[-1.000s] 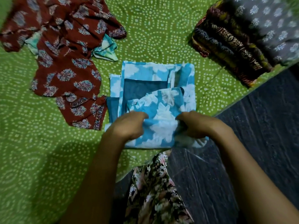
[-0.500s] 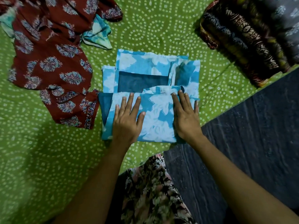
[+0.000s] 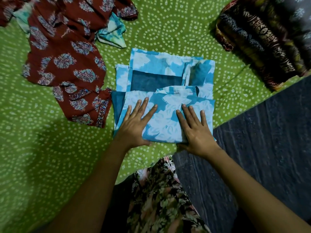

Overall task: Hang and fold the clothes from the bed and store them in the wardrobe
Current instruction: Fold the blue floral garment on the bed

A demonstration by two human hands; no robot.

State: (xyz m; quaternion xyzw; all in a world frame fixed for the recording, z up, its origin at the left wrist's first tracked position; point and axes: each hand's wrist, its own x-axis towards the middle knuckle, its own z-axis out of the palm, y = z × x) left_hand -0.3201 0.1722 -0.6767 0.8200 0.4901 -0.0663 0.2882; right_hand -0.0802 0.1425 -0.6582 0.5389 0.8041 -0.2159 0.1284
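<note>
Centre: folded garment (image 3: 168,68) in sky blue with large white flowers, darker teal inside. Upper left: maroon garment (image 3: 67,61) with pale blue leaf sprigs. Upper right: folded stack (image 3: 260,39) in black, brown and gold bands. All around: bedspread (image 3: 50,165), lime green with white dotted swirls.

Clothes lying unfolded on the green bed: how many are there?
2. A red printed garment lies spread at upper left; a pale teal piece pokes out from under its right edge. More may be hidden beneath the red one.
</note>
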